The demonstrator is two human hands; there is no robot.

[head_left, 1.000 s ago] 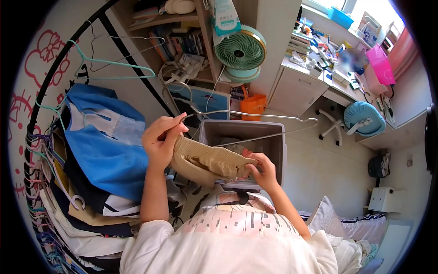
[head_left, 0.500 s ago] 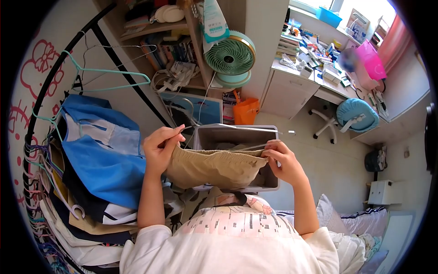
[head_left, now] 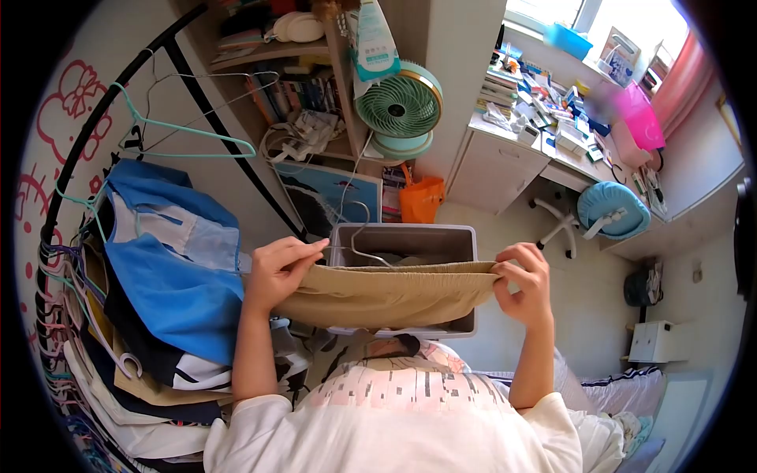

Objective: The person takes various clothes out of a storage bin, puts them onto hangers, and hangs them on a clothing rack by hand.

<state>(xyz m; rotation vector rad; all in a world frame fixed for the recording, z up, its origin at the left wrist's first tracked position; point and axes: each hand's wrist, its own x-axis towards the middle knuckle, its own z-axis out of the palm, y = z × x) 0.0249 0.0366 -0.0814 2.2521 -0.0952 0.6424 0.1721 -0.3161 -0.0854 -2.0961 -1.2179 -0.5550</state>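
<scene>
Left hand (head_left: pixel 280 272) and right hand (head_left: pixel 527 284) pinch the tan garment (head_left: pixel 394 298) — a metal hanger (head_left: pixel 354 241) jutting from its waistband (head_left: pixel 441 271).

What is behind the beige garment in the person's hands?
A grey bin shows above and below the garment. The garment covers its middle, hiding most of the inside.

teal-white packet (head_left: pixel 375 43) | print too blurred | readable text: none

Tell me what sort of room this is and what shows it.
Probably a bedroom, perhaps doubling as a study: bedding lies at the lower right, clothes hang at the left, and a cluttered desk stands near the window.
</scene>
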